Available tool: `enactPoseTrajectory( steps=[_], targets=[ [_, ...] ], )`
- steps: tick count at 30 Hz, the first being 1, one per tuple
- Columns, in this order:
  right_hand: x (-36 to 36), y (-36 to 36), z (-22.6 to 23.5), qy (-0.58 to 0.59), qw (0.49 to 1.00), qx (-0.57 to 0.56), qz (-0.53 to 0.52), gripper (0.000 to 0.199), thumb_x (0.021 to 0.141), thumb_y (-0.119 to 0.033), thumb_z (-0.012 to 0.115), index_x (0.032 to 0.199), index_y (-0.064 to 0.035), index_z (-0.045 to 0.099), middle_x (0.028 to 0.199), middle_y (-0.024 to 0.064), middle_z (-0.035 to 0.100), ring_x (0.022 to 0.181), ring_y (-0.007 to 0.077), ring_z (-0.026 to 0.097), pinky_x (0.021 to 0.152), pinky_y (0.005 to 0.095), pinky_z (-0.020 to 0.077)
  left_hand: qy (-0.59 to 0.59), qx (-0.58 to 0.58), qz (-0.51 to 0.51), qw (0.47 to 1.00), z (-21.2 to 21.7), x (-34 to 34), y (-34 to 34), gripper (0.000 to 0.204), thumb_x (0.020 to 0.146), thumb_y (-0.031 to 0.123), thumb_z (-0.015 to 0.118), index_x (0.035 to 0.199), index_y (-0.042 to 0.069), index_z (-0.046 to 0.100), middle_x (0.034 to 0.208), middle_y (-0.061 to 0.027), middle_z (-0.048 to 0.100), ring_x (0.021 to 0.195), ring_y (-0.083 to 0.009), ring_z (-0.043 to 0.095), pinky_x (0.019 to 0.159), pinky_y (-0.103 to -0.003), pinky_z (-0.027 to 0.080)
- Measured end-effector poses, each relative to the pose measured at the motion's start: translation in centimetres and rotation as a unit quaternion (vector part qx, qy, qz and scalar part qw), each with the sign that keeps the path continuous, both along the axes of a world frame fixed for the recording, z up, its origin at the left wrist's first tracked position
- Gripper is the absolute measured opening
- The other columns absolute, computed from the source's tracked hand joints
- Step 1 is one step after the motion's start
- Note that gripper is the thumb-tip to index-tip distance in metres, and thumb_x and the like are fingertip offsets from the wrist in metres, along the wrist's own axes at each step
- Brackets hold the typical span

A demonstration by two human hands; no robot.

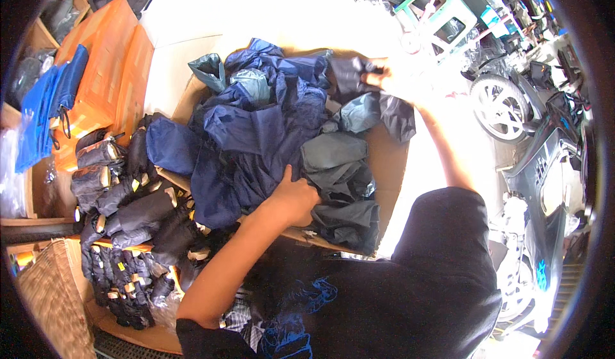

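Head view: left hand point(296, 195) presses into a pile of blue and grey cloths point(269, 128) heaped on cardboard point(384, 160), steadying it; right hand point(391, 77) grips a dark cloth point(349, 74) at the far edge.

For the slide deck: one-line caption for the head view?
Left hand presses a heap of navy fabric covers in a cardboard box; right hand pinches one dark cover.

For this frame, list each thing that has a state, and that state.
Cardboard box: open, heaped with fabric pouches.
Navy pouches: loose, crumpled.
Folded umbrellas: closed, stacked beside the box.
Left hand: pressed into the heap.
Right hand: gripping a dark pouch.
Blue sleeves: lying flat.
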State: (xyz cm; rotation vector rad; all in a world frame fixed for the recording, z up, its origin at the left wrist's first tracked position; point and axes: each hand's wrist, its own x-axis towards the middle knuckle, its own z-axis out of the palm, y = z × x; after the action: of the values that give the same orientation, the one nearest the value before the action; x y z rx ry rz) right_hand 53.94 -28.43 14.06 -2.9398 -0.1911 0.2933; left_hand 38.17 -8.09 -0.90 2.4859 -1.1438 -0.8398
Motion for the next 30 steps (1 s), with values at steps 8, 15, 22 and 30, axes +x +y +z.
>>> enactPoseTrajectory(
  steps=[8,15,22,30],
  targets=[
    [1.1,-4.0,0.7,-0.279,0.921,0.257,0.091,0.037,0.081,-0.03,0.074,0.108,-0.0059,0.067,0.064,-0.0052,0.04,0.059,0.0063,0.035,0.053,0.0254,0.0275,0.018,-0.212,0.128,0.969,4.6,0.0,1.5,0.073,0.068,0.048,0.074,0.125,0.007,0.057,0.126,-0.0147,0.057,0.124,-0.0302,0.046,0.114,-0.056,0.015],
    [-1.5,3.7,-1.8,-0.286,0.925,0.236,0.084,0.049,0.077,-0.04,0.074,0.108,-0.0037,0.065,0.067,0.0022,0.053,0.062,0.0137,0.048,0.059,0.031,0.0417,-0.225,-0.425,0.481,0.733,5.5,2.4,0.8,0.055,0.071,0.031,0.08,0.108,0.001,0.052,0.104,-0.0196,0.059,0.096,-0.0372,0.059,0.08,-0.043,0.048],
    [-0.8,5.5,-1.3,-0.134,0.814,0.56,0.076,0.025,0.089,-0.02,0.064,0.106,-0.0012,0.064,0.097,0.0046,0.068,0.085,0.0084,0.059,0.076,0.0264,0.0465,-0.117,-0.246,0.444,0.854,4.5,1.3,3.0,0.03,0.077,0.013,0.07,0.102,0.001,0.056,0.1,-0.0216,0.062,0.092,-0.0413,0.061,0.077,-0.047,0.048],
    [-1.3,5.0,2.1,0.037,0.738,0.655,0.155,0.02,0.087,-0.018,0.063,0.1,-0.0037,0.065,0.091,0.0023,0.064,0.086,0.0103,0.06,0.074,0.0254,0.0461,-0.116,-0.536,0.506,0.666,8.9,0.7,7.8,0.066,0.08,0.027,0.074,0.131,-0.002,0.042,0.129,-0.0188,0.048,0.112,-0.0266,0.053,0.093,-0.037,0.043]
  ],
)
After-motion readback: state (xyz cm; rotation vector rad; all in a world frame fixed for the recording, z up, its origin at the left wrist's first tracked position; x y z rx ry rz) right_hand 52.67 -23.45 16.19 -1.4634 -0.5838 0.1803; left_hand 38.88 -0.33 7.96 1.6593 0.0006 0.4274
